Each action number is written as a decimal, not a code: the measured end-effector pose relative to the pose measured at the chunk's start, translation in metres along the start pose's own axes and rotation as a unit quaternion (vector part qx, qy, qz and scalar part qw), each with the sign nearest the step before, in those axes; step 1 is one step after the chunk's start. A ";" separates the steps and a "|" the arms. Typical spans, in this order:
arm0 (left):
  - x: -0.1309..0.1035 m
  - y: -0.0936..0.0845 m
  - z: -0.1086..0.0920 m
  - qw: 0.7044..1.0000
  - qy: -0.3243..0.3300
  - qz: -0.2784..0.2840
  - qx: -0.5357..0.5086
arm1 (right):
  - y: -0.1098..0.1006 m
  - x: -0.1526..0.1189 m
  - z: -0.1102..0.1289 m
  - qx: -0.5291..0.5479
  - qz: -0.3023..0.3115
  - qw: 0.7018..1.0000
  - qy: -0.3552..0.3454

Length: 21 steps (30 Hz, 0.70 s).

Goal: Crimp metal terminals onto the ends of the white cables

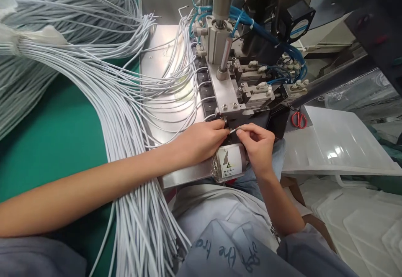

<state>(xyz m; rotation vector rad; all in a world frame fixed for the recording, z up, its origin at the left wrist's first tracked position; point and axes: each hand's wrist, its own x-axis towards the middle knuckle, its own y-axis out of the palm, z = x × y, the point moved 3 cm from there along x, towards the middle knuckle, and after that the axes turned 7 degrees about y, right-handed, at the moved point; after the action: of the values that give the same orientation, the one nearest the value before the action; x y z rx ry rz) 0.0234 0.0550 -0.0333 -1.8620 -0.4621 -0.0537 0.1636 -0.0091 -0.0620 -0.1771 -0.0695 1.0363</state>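
Observation:
My left hand (205,141) is closed at the front end of the machine's black fixture, pinching a white cable (233,131) near its tip. Facing it, my right hand (259,143) has thumb and forefinger pressed together on the end of the same cable. Just above both hands stands the metal press machine (224,91) with its cylinders. Several white cables (207,98) run into the black fixture (204,76) along its left side. Directly below my hands sits a rounded part with a white warning label (231,162).
A large bundle of white cables (125,114) lies across the green table mat (78,122) and the metal plate (160,55). Blue air hoses (266,36) loop behind the machine. Red-handled scissors (299,120) lie beside a white tray (345,139) at right.

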 end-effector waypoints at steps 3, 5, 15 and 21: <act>0.000 0.003 0.000 0.998 0.000 0.047 0.045 | 0.001 0.006 -0.015 0.043 0.036 0.996 0.074; 0.001 0.004 0.001 0.997 0.007 0.053 0.057 | 0.002 0.008 -0.020 0.058 0.052 0.992 0.097; 0.001 0.002 0.000 0.992 0.049 0.051 0.107 | 0.006 0.015 -0.022 0.069 0.106 0.984 0.124; 0.003 0.000 0.000 0.985 0.073 0.065 0.139 | 0.006 0.024 -0.022 0.078 0.155 0.969 0.178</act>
<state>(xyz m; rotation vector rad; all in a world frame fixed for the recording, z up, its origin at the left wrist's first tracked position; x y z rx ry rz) 0.0259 0.0561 -0.0329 -1.5964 -0.2326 -0.0355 0.1738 0.0117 -0.0852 -0.2334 0.3756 1.3017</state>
